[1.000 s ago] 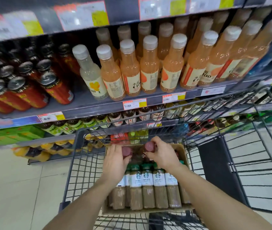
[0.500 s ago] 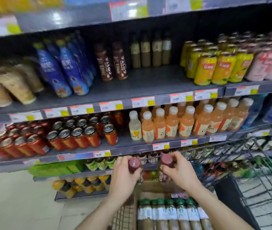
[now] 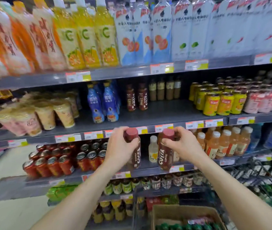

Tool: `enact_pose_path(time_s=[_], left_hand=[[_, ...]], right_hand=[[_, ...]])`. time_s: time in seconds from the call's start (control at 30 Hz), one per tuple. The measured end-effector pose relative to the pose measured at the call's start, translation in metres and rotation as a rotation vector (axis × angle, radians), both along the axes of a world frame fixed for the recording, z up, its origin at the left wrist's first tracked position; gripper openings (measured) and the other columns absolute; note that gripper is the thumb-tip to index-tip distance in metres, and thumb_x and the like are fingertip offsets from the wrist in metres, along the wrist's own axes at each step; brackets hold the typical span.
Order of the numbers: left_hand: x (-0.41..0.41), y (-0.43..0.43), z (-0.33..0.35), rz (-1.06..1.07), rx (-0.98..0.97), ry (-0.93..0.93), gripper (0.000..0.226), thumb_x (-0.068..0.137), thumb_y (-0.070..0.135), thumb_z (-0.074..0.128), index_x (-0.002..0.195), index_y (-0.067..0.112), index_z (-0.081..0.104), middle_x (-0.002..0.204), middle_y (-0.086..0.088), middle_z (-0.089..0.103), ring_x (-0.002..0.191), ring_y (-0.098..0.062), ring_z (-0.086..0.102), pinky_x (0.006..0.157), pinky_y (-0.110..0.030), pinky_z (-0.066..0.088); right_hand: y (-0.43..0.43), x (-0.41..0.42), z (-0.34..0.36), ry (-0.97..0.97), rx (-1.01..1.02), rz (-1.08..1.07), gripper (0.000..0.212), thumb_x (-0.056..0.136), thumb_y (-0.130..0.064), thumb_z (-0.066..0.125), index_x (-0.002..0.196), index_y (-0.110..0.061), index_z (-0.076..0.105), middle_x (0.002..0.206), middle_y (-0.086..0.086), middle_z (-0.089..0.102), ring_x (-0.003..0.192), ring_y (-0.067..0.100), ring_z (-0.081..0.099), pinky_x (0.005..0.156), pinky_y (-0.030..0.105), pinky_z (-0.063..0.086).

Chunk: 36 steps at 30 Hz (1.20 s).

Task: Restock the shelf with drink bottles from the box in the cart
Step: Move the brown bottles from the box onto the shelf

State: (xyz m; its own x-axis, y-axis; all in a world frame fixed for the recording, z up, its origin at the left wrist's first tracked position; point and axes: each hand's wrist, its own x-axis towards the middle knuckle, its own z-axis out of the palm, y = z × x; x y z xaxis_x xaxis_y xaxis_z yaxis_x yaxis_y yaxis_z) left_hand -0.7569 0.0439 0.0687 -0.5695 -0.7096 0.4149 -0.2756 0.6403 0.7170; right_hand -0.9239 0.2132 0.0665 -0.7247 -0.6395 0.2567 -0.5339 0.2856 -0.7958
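Observation:
My left hand (image 3: 121, 146) grips a dark brown Costa coffee bottle (image 3: 135, 155) with a maroon cap, held upright. In my right hand (image 3: 184, 145) is a second Costa coffee bottle (image 3: 165, 153) of the same kind, also upright. Both bottles are raised in front of the shelving, just below the grey shelf (image 3: 156, 113) where two matching Costa bottles (image 3: 137, 98) stand with bare room beside and in front of them. At the bottom of the view sits the cardboard box (image 3: 173, 211) in the cart, with green-capped bottles (image 3: 181, 227) showing at its near edge.
Blue bottles (image 3: 106, 103) stand left of the shelved Costa bottles, tan bottles (image 3: 165, 89) behind them and yellow cans (image 3: 218, 102) to the right. Orange juice bottles (image 3: 223, 141) and red cans (image 3: 57, 161) fill the shelf below. The wire cart (image 3: 256, 180) runs along the right.
Both hands lifted the two Costa bottles out of the box in the cart and raised them to shelf height. The view has tilted up from the cart to the shelves.

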Motion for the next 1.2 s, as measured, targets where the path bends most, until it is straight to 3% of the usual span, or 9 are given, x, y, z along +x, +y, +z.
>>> enact_pose_path(time_s=[0.13,0.3,0.43,0.6,0.7,0.83,0.9,1.07,1.2], left_hand=[[-0.014,-0.027,0.034,0.001,-0.023,0.082,0.032,0.078,0.036,0.075,0.104,0.036,0.056,0.101,0.014,0.054,0.094,-0.008,0.056,0.083,-0.025,0.041],[-0.056,-0.064,0.057,0.047,-0.034,0.123,0.031,0.079,0.034,0.075,0.102,0.035,0.056,0.099,0.014,0.05,0.092,-0.009,0.055,0.08,-0.022,0.037],[-0.093,-0.097,0.064,0.108,-0.031,0.123,0.03,0.08,0.033,0.074,0.105,0.029,0.058,0.106,0.006,0.055,0.095,-0.011,0.056,0.08,-0.022,0.037],[-0.134,-0.131,0.063,0.162,-0.012,0.083,0.044,0.082,0.034,0.072,0.121,0.017,0.061,0.117,-0.003,0.062,0.107,-0.021,0.06,0.096,-0.039,0.049],[-0.151,-0.145,0.055,0.172,-0.004,0.048,0.043,0.082,0.033,0.072,0.12,0.014,0.064,0.115,-0.008,0.065,0.106,-0.025,0.063,0.094,-0.044,0.051],[-0.168,-0.161,0.046,0.213,0.063,0.114,0.034,0.081,0.031,0.072,0.112,0.018,0.069,0.107,-0.005,0.069,0.096,-0.024,0.067,0.085,-0.043,0.056],[-0.176,-0.17,0.043,0.22,0.077,0.123,0.034,0.081,0.031,0.072,0.112,0.018,0.068,0.109,-0.005,0.068,0.098,-0.025,0.067,0.087,-0.042,0.056],[-0.19,-0.185,0.034,0.192,0.072,0.111,0.041,0.085,0.032,0.071,0.121,0.015,0.064,0.121,-0.01,0.06,0.109,-0.028,0.062,0.098,-0.041,0.05],[-0.188,-0.179,0.023,0.184,0.082,0.154,0.055,0.084,0.04,0.071,0.133,0.02,0.055,0.124,-0.006,0.054,0.111,-0.025,0.059,0.099,-0.035,0.048]], right_hand=[[-0.031,-0.006,0.037,0.022,-0.062,0.009,0.033,0.073,-0.043,0.079,0.098,-0.03,0.063,0.092,-0.013,0.069,0.085,0.003,0.065,0.075,0.032,0.054],[-0.079,-0.038,0.064,0.011,-0.121,0.039,0.033,0.072,-0.043,0.079,0.098,-0.029,0.065,0.092,-0.014,0.07,0.087,0.003,0.066,0.075,0.027,0.053],[-0.115,-0.073,0.069,-0.001,-0.15,0.039,0.037,0.074,-0.041,0.079,0.104,-0.025,0.066,0.097,-0.011,0.07,0.091,0.007,0.066,0.084,0.035,0.055],[-0.154,-0.117,0.066,0.009,-0.142,0.01,0.039,0.074,-0.043,0.077,0.106,-0.024,0.066,0.097,-0.01,0.07,0.091,0.012,0.067,0.086,0.039,0.056],[-0.176,-0.137,0.063,-0.019,-0.162,-0.003,0.043,0.073,-0.045,0.076,0.109,-0.023,0.069,0.093,-0.009,0.072,0.085,0.011,0.069,0.083,0.039,0.058],[-0.205,-0.155,0.06,0.001,-0.18,-0.002,0.059,0.069,-0.051,0.077,0.12,-0.024,0.065,0.094,-0.012,0.067,0.087,0.011,0.067,0.075,0.03,0.057],[-0.22,-0.164,0.057,0.008,-0.182,0.005,0.055,0.069,-0.052,0.077,0.117,-0.025,0.066,0.093,-0.013,0.068,0.084,0.01,0.068,0.069,0.025,0.055],[-0.25,-0.177,0.037,-0.057,-0.176,0.017,0.043,0.074,-0.048,0.077,0.109,-0.024,0.067,0.097,-0.007,0.073,0.087,0.013,0.069,0.081,0.037,0.058],[-0.251,-0.176,0.027,-0.073,-0.169,0.029,0.05,0.07,-0.064,0.069,0.106,-0.03,0.065,0.096,-0.012,0.072,0.089,0.011,0.068,0.081,0.037,0.058]])
